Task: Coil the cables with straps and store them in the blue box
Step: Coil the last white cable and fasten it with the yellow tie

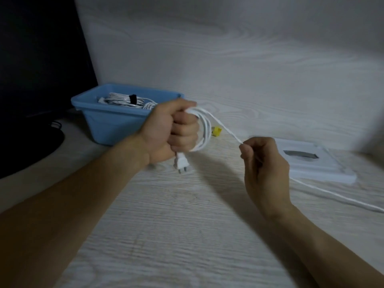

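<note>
Pale wood-grain covers the table (166, 225), which fills the foreground under both bare forearms. At the right, the right hand (267, 173) hovers above the surface with thumb and forefinger pinching a white cable (228, 132); the other fingers curl loosely. From that pinch the cable slants up and left to the left hand (172, 129). Behind the right hand the free length of the same cable runs down across the table and off the right edge.

The left hand is clenched in a fist around several loops of this cable, the loops bulging out to the right of the knuckles. Below the fist hangs the white plug (181, 163), prongs pointing down, clear of the table.

Just beyond the loops a small yellow object (216, 130) lies on the table; what it is cannot be told. To the right a flat white tray-like piece (324, 169) with a grey slot sits near the wall.

Farther back on the left stands the blue box (116, 125), holding a coiled white cable (124, 100) bound by a black strap (132, 98). A dark monitor (37, 69) rises at the far left, its base on the table beside the box.
</note>
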Tool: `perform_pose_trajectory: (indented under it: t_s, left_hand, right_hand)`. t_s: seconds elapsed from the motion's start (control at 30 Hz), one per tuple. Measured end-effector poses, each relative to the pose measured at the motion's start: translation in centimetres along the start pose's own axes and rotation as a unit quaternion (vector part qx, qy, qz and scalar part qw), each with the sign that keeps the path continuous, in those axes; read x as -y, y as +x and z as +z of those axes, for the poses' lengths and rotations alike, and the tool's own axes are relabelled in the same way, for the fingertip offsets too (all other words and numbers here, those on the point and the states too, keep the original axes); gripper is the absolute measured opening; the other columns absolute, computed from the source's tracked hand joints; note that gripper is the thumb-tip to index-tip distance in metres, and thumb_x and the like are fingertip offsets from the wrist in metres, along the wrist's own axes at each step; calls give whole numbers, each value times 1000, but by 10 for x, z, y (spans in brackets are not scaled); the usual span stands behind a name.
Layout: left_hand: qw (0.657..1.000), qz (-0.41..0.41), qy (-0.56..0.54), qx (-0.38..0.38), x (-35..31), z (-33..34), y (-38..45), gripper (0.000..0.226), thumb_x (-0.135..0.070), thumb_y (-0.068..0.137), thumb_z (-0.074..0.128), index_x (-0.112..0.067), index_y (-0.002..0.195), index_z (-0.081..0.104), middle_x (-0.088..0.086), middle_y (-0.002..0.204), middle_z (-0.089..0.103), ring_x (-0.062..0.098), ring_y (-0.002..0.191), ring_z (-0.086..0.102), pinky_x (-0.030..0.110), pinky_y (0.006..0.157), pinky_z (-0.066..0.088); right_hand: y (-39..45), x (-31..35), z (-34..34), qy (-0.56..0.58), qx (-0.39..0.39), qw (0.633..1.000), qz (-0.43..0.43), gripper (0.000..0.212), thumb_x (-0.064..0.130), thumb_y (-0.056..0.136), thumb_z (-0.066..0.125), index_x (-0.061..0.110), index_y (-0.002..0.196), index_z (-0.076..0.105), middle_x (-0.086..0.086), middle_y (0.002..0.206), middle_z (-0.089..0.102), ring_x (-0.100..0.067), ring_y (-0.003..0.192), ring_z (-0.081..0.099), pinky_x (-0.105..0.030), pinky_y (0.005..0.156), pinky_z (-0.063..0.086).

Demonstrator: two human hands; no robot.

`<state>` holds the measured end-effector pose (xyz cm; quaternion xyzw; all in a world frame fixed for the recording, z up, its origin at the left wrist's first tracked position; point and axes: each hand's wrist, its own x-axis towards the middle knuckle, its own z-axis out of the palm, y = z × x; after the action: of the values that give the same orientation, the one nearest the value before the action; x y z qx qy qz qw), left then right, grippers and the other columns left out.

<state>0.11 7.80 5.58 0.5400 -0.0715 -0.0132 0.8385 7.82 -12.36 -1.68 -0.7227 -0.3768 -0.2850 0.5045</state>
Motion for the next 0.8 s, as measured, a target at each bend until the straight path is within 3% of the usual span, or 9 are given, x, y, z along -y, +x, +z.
perform_pose_trajectory:
  t_s: [0.07,0.17,0.27,0.33,0.43,0.5,0.57,0.63,0.8]
  left_hand:
    - [996,47,-56,-48,-5,-3,1,42,-31,93,36,-28,56,16,-7,45,10,9,35,10,25,37,9]
    - [981,87,-147,-87,-5,-2,4,44,-36,99,34,-22,57,33,-7,45,21,7,35,18,24,38,15]
    - [972,93,-194,-97,-2,7,5,34,-35,97,37,-14,71,45,-4,56,30,10,45,26,23,46,25]
    - [970,99,-182,-126,1,10,8,24,-23,98,37,-11,81,49,-1,63,36,11,51,33,24,54,31]
    - [974,111,-108,-164,8,13,12,18,-8,101,35,-8,92,50,0,67,44,12,56,45,24,61,40]
    - [972,125,-33,-198,15,13,15,18,-4,103,37,-5,96,53,3,71,50,13,60,53,24,61,48]
    - [954,154,119,-226,22,12,16,18,-1,103,38,-3,98,55,4,72,53,11,60,58,23,62,51]
    - [913,176,290,-226,30,10,16,16,3,102,39,-1,100,55,5,70,57,7,58,59,19,63,50]
    - [882,85,443,-136,35,10,10,13,1,99,45,-1,102,58,3,72,58,6,57,55,20,58,49]
  right_hand:
    - [0,-3,2,-16,14,1000,-10,6,26,97,55,21,95,59,16,80,59,0,69,55,-5,67,38]
    - [-5,-2,8,-43,78,995,-46,9,14,96,61,13,102,67,8,87,62,1,69,54,-6,66,38]
    - [-15,1,15,-66,195,974,-93,26,17,95,60,17,121,65,5,102,59,-5,67,54,-23,63,49]
    - [-20,3,19,-84,268,954,-108,41,20,95,56,20,136,57,5,109,53,-11,68,56,-35,63,53]
    - [-24,4,23,-99,341,926,-133,57,14,90,50,18,147,45,3,116,49,-21,76,60,-43,61,54]
    - [-25,4,23,-92,347,920,-156,57,10,90,52,15,147,45,2,118,53,-23,83,63,-42,62,55]
    - [-23,6,21,-73,320,928,-178,49,7,92,57,14,141,54,2,116,63,-19,88,66,-38,65,56]
    - [-22,9,19,-57,276,940,-194,38,6,92,63,13,129,64,2,110,71,-11,85,65,-33,66,56]
    - [-21,16,15,-30,179,968,-175,20,13,97,58,15,115,68,2,93,71,-5,71,60,-26,61,51]
